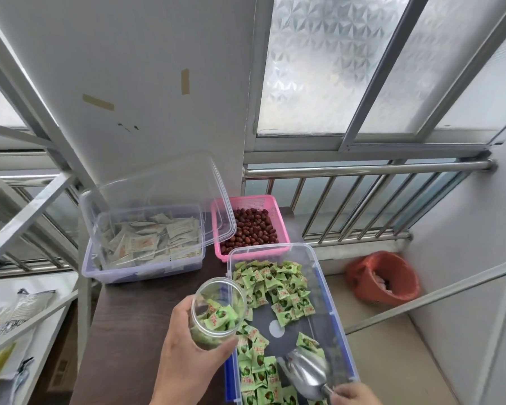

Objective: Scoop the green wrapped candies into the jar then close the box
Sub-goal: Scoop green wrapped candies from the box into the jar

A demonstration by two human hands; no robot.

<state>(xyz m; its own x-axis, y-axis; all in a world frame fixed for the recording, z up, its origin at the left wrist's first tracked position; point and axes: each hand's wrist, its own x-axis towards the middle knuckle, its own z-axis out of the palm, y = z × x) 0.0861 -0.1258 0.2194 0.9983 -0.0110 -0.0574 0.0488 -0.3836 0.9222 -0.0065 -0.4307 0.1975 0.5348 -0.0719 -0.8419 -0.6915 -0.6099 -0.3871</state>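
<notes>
My left hand (187, 355) grips a clear plastic jar (216, 314), tilted over the left rim of the box, with a few green wrapped candies inside. The open clear box with blue rims (326, 290) holds many green wrapped candies (275, 285) spread across its dark bottom. My right hand (352, 394), at the bottom edge of the view, holds the handle of a metal scoop (304, 372). The scoop's mouth lies low in the near end of the box among the candies. No lid for this box is in view.
A clear box of white sachets (146, 244) stands at the back left with its lid (164, 197) leaning open. A pink basket of red dates (251, 226) sits behind the candy box. An orange bin (384, 279) is on the floor to the right, and a metal railing (362, 171) runs behind.
</notes>
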